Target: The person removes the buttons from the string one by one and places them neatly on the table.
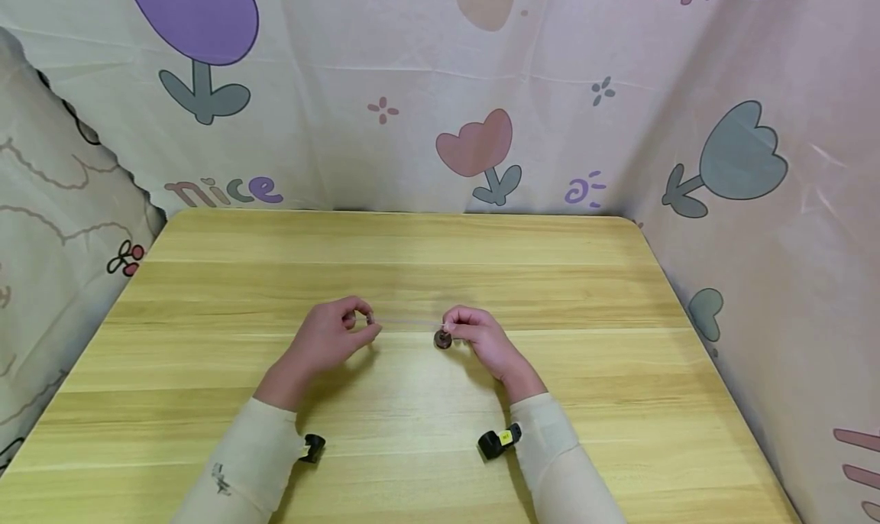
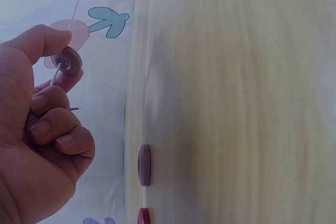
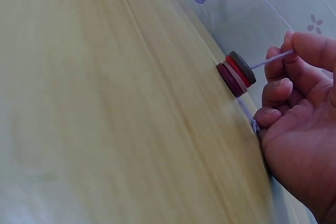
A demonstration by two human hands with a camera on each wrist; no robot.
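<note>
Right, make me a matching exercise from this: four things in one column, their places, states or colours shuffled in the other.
Things:
1. left hand
2. stack of discs
3. table
4. right hand

Descriptions:
A. pale yellow, with wood grain
B. pinches the string
C. holds one brown disc at the fingertips
D. threaded together, red and pink among darker colours

Pairs: 1-C, 2-D, 3-A, 4-B

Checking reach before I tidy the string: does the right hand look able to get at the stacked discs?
Probably yes: the right hand pinches the string close beside the stacked discs, with nothing visibly blocking.
</note>
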